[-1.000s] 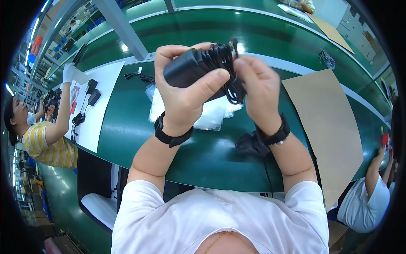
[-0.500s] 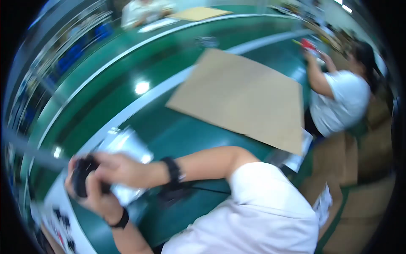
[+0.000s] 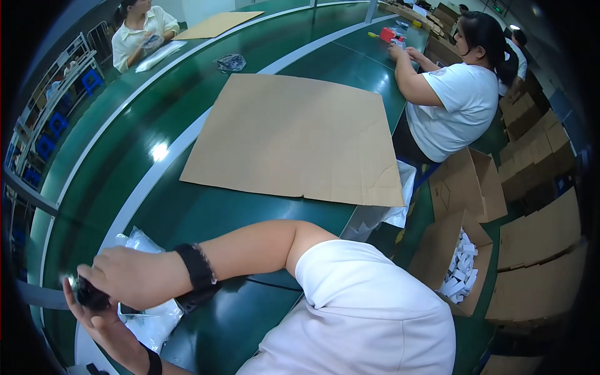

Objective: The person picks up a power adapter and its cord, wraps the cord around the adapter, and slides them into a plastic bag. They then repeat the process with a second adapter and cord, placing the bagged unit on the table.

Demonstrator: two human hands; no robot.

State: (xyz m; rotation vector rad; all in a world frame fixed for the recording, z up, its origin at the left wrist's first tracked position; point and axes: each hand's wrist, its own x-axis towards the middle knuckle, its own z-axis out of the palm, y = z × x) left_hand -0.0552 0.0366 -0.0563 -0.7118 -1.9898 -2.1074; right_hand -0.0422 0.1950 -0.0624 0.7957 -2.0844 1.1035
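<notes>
At the lower left, both of my hands are around a small glossy black object (image 3: 91, 296), rounded in shape; its kind cannot be made out. My right hand (image 3: 134, 275) covers it from above, fingers closed on its upper side. From below, my left hand (image 3: 94, 317) supports it, with one finger stretched up along its outer side. Beneath my wrists, clear plastic bags (image 3: 153, 325) lie on the green bench (image 3: 231, 325). A dark item with a black cable (image 3: 275, 285) is partly hidden under my right forearm.
A large cardboard sheet (image 3: 294, 137) covers the bench ahead. Beyond it lies a crumpled clear bag (image 3: 231, 62). One person (image 3: 456, 94) works at the right, another (image 3: 140, 34) across the conveyor (image 3: 94, 144). An open carton (image 3: 431, 262) of small white pieces stands at right.
The view has swung, so the cardboard sheet and people appear further left. My hands have shifted lower left in the picture, still around the black object, with my right hand now covering more of it.
</notes>
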